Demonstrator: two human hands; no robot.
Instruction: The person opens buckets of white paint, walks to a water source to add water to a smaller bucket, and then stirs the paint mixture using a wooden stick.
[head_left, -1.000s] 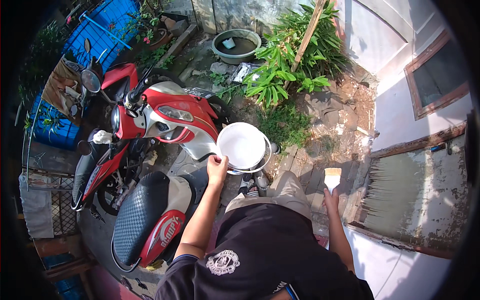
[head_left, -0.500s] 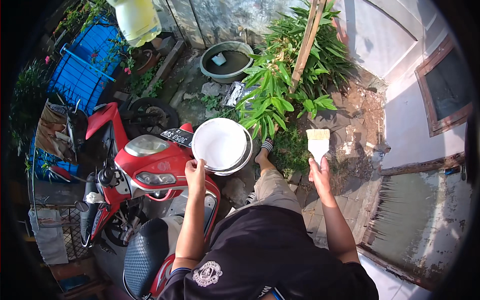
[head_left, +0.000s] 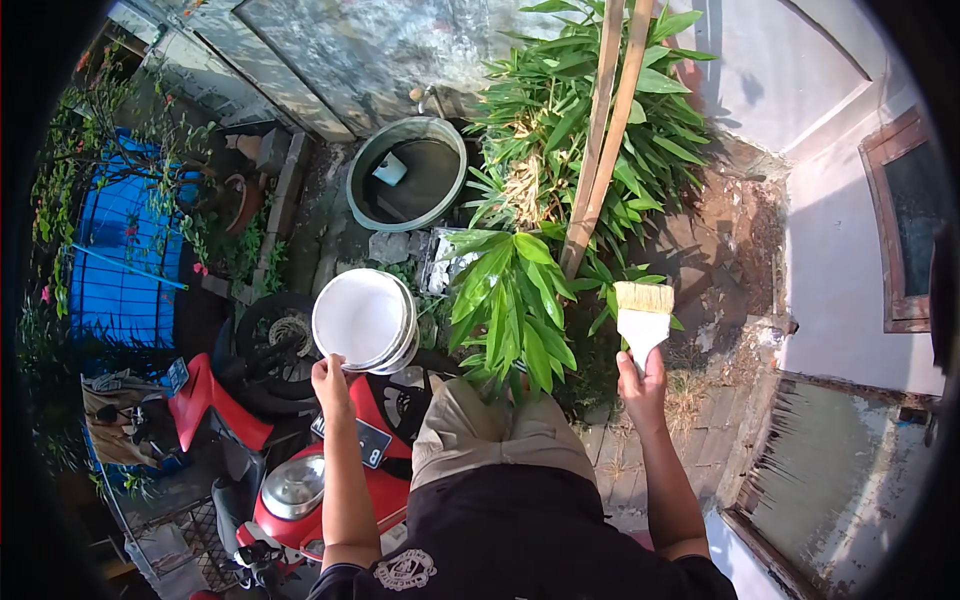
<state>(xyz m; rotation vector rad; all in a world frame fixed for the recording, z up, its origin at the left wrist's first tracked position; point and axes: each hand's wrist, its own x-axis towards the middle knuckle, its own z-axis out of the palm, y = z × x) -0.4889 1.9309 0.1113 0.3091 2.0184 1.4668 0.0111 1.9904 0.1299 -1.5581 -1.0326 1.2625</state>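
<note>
Outdoors, the head view looks down on a cluttered yard: a red motor scooter (head_left: pixel 300 480) stands at the lower left, a round dark basin (head_left: pixel 408 172) with water sits beyond, and a leafy green plant (head_left: pixel 520 300) grows round two wooden poles (head_left: pixel 600 130) near a pale wall (head_left: pixel 840 290). The person's left hand (head_left: pixel 330 380) grips the rim of a white round bucket (head_left: pixel 362 320), held out over the scooter's rear wheel. The right hand (head_left: pixel 642 385) is closed round the handle of a wide pale-bristled paintbrush (head_left: pixel 643 318), bristles up, beside the plant. Both grips are firm, fingers fully wrapped. The step looks like carrying painting gear toward a work spot; the next move likely calls for setting the bucket down level somewhere steady before the brush can be loaded
</note>
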